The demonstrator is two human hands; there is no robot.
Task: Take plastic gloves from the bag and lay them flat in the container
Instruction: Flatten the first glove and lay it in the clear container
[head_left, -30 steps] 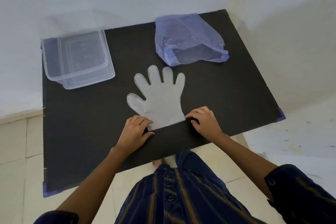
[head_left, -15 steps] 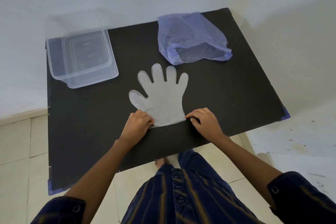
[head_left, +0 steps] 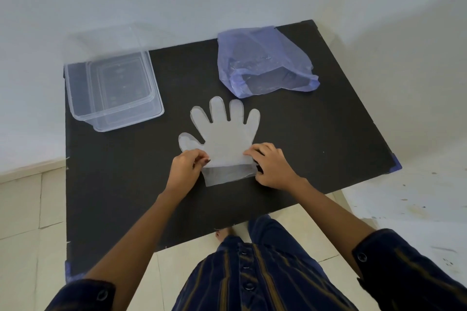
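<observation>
A translucent plastic glove (head_left: 225, 134) lies in the middle of the black table (head_left: 316, 139), fingers pointing away from me. Its top layer is lifted at the cuff, so a lower layer shows beneath near the table's front. My left hand (head_left: 185, 168) pinches the cuff's left corner. My right hand (head_left: 269, 165) pinches the right corner. The clear rectangular container (head_left: 113, 91) stands at the table's back left, with nothing visible in it. The pale purple plastic bag (head_left: 262, 68) sits at the back middle, its mouth facing me.
White walls close the table in at the back and right. Tiled floor shows to the left and in front, where my striped clothing and a bare foot (head_left: 222, 233) are. Purple tape marks the table's corners.
Both hands have pinched the cuff corners and drawn the upper layer up and away from me, uncovering a lower layer at the cuff. The glove's fingers stay flat.
</observation>
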